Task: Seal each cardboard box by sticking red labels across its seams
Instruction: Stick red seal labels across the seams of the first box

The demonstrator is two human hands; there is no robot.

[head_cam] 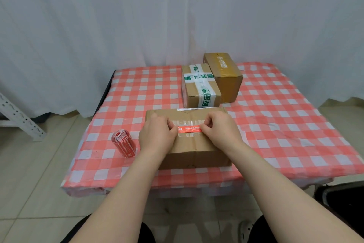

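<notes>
- While the left hand [157,134] and the right hand [218,130] each pinch one end of the red label [189,129], the strip lies stretched between them over the top of the nearest box [197,159], which sits at the near middle of the checked tablecloth [275,124].
- Both grips are closed on the label: thumb and curled fingers nip its ends, left hand on the left end, right hand on the right.
- The label's long axis runs left to right. The seam [195,156] appears to run the other way, from the near face up over the top and away from the person, so the strip crosses it roughly square and near its own middle.
- Whether the label already touches the cardboard or hovers just above it cannot be told from this view.
- Judging from this, the coming move is to press straight down and smooth outward from the seam. Neither hand is nearer, since each sits about equally far from the seam.
- A strip of clear tape shows on the lid just beyond the label, and another just below it.
- The roll of labels [124,145] lies to the left of the box, closer to the left hand.
- The green-taped box [199,87] and the brown-taped box [224,77] stand side by side behind, with no red label visible on either.
</notes>
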